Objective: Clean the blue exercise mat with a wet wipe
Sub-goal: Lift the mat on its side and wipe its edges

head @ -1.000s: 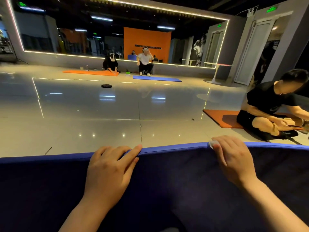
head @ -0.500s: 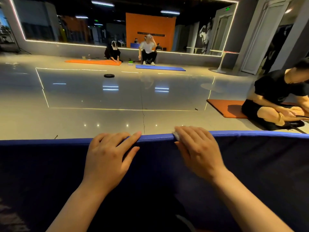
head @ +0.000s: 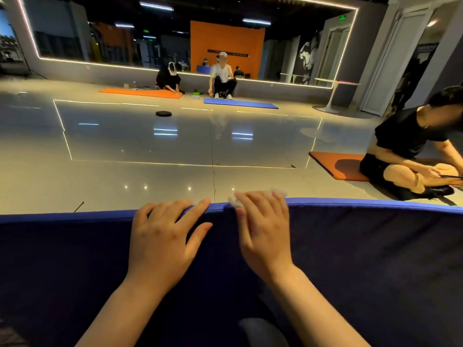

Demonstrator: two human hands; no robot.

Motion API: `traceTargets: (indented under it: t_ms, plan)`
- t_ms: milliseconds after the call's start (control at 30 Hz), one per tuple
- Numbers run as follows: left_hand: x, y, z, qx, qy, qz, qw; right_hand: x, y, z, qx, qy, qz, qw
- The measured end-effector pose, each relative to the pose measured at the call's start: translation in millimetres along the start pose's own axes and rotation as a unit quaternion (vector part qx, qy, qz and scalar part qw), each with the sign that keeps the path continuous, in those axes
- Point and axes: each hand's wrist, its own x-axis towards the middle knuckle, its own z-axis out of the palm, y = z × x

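Note:
The blue exercise mat (head: 363, 246) fills the lower half of the head view, and its brighter far edge (head: 375, 203) runs across the frame. My left hand (head: 162, 236) rests flat on the mat, fingers straight and reaching the far edge. Just to its right, my right hand (head: 265, 236) presses a white wet wipe (head: 234, 202) onto that edge with flat fingers. The wipe is blurred, and bits of it peek out past the fingertips. The two hands lie close together, a narrow gap between them.
Glossy tiled floor (head: 175, 146) stretches beyond the mat. A person (head: 411, 146) sits on an orange mat (head: 335, 164) at the right. Farther off lie a black disc (head: 163, 113), a blue mat (head: 240, 103) and an orange mat (head: 140, 92), with two people by the mirror wall.
My right hand has slid left along the mat's far edge with the wipe and now lies close beside my left hand. My left hand stayed in place.

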Motion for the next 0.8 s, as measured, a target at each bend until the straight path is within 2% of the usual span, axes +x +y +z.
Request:
traceTargets:
  t_ms: [67,167,333,467,567,667,800]
  plan:
    - [-0.4,-2.6,-2.7,0.002,-0.009,0.012,1.000,0.5,-28.1,9.6,-0.002,-0.036,-0.048,0.998]
    - [-1.7,-9.4,-6.9,0.014,-0.025,0.028,0.999,3.0,-8.2,-0.9,-0.050,-0.066,-0.106,0.991]
    - [1.3,-16.8,-13.4,0.007,-0.056,0.013,0.998,1.3,84.7,-50.5,-0.120,-0.053,-0.031,0.991]
    - [-5.8,-36.2,-18.6,0.023,-0.032,-0.066,0.997,-5.6,113.7,-51.0,-0.131,-0.031,0.015,0.991]
    - [-12.2,-47.0,-19.0,0.049,-0.032,-0.109,0.992,4.3,82.9,-28.7,-0.110,0.001,0.058,0.992]
    - [-16.7,-37.9,-14.0,0.057,-0.056,-0.120,0.990,9.3,21.4,-0.1,-0.047,0.002,0.027,0.999]
    - [-24.5,-42.2,-15.9,0.083,-0.032,-0.104,0.991,10.8,-58.7,38.1,-0.003,-0.016,-0.040,0.999]
